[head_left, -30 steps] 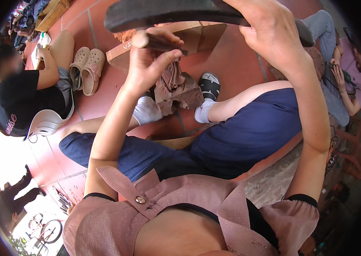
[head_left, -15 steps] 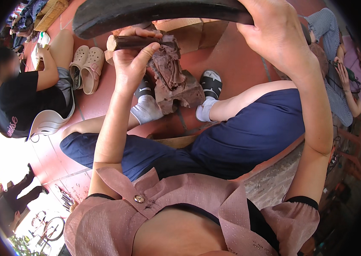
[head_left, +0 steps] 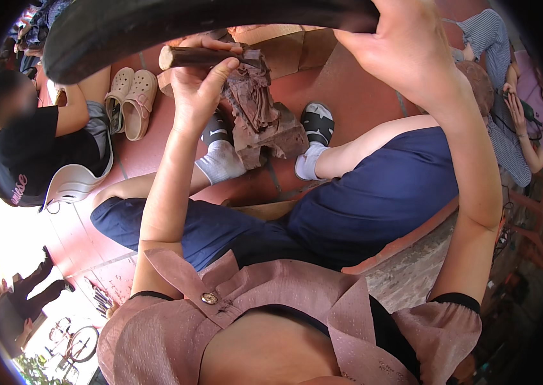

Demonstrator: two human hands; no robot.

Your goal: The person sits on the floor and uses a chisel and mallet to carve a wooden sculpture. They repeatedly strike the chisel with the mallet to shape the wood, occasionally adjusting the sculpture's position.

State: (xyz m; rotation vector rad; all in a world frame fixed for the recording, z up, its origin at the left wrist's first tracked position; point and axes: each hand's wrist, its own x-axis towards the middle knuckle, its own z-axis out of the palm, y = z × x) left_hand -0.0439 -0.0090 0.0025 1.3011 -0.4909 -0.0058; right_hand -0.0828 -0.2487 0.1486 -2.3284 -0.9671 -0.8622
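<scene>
My left hand is wrapped round a chisel, its pale butt end pointing left. The chisel lies across the top of a reddish-brown wood carving. Folds are cut into the carving's upper part, and a blocky base stands on the floor between my feet. My right hand grips one end of a long, dark, club-like mallet. The mallet is raised and reaches left above the chisel, apart from its butt. The tip of the chisel is hard to make out against the carving.
Red floor tiles surround my sandalled feet. A pair of beige clogs lies left, near a seated person in black. Another person's hand holds a green tool at the right. Wooden blocks stand beyond the carving.
The mallet has swung to the left and appears larger, its far end now covering part of the seated person's leg. My left hand, the chisel and the carving have hardly shifted.
</scene>
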